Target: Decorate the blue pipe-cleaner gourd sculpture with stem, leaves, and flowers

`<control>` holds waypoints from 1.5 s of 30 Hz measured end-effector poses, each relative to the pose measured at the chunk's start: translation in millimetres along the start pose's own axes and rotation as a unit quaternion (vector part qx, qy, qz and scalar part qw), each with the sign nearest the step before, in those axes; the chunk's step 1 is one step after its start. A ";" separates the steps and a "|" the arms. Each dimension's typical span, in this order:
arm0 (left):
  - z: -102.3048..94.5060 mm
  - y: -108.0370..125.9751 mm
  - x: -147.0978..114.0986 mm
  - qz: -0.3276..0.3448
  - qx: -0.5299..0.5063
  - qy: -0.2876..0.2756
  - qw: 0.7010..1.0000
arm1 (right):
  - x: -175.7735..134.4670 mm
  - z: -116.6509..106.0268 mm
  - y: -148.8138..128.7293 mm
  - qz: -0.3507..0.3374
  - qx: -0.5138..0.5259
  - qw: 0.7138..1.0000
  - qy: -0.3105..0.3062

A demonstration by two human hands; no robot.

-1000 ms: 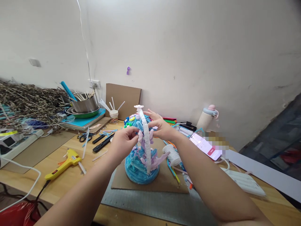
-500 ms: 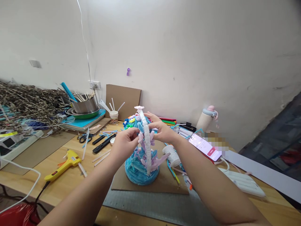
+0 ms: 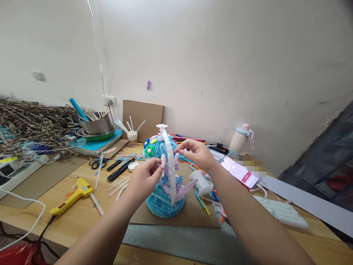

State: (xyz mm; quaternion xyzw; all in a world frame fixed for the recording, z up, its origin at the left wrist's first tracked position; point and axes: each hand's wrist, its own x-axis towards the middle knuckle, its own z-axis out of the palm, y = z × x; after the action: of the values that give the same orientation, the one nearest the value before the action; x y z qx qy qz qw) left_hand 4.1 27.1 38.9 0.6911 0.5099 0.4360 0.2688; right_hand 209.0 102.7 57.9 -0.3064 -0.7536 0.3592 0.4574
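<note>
A craft piece of fuzzy pipe cleaners stands on a cardboard sheet (image 3: 204,217), with a round blue base (image 3: 165,208) and a curved white post (image 3: 171,165). Lilac and blue petals stick out along the post, and a pale pink flower (image 3: 161,126) tops it. Behind it shows a blue mound (image 3: 160,149) with colourful flowers. My left hand (image 3: 146,180) pinches a small lilac petal piece (image 3: 163,161) left of the post. Right of the post, my right hand (image 3: 197,154) has thumb and fingertips drawn together; whatever lies between them is too small to name.
A yellow glue gun (image 3: 73,197) lies at left, near scissors (image 3: 98,163) and black cutters (image 3: 121,171). To the right are a white spool (image 3: 202,183), a phone (image 3: 239,171), a power strip (image 3: 281,213) and a bottle (image 3: 239,140). Metal bowls (image 3: 96,127) stand at back left.
My right hand has drawn back to the right from the post, its fingers closing together. My left hand has shifted slightly down and stays at the lilac petal piece.
</note>
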 end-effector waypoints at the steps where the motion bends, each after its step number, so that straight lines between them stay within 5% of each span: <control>1: 0.4 -0.8 -1.9 -0.003 -0.006 -0.001 1.000 | -0.7 0.5 0.1 0.018 0.043 0.999 -0.005; 6: 0.2 -7.2 -8.3 -0.013 -0.033 0.005 0.999 | -3.5 -1.1 0.6 0.053 0.125 0.991 0.002; 20: -2.9 0.8 -35.5 -0.015 -0.037 -0.029 0.999 | -26.1 -27.9 -21.0 0.135 -0.046 0.990 -0.007; 30: -0.4 5.8 -44.8 -0.022 -0.044 -0.041 0.998 | -34.6 -23.8 -40.0 0.164 0.145 0.975 0.025; 35: 0.6 6.5 -50.2 -0.031 -0.050 -0.050 0.997 | -49.6 -25.5 -56.0 0.156 0.085 0.982 0.058; 40: 4.8 20.0 -56.0 -0.102 -0.139 -0.106 0.979 | -79.5 -23.1 -72.0 0.155 -0.011 0.988 -0.022; 45: 13.5 33.6 -56.3 -0.162 -0.243 -0.150 0.945 | -105.5 0.3 -72.9 0.172 0.040 0.979 -0.097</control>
State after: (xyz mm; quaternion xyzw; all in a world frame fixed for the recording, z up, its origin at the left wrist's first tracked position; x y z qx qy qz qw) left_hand 26.1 -36.0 41.4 0.5704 0.4471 0.3885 0.5691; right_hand 240.5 -21.1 68.2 -0.3769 -0.7154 0.4903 0.3253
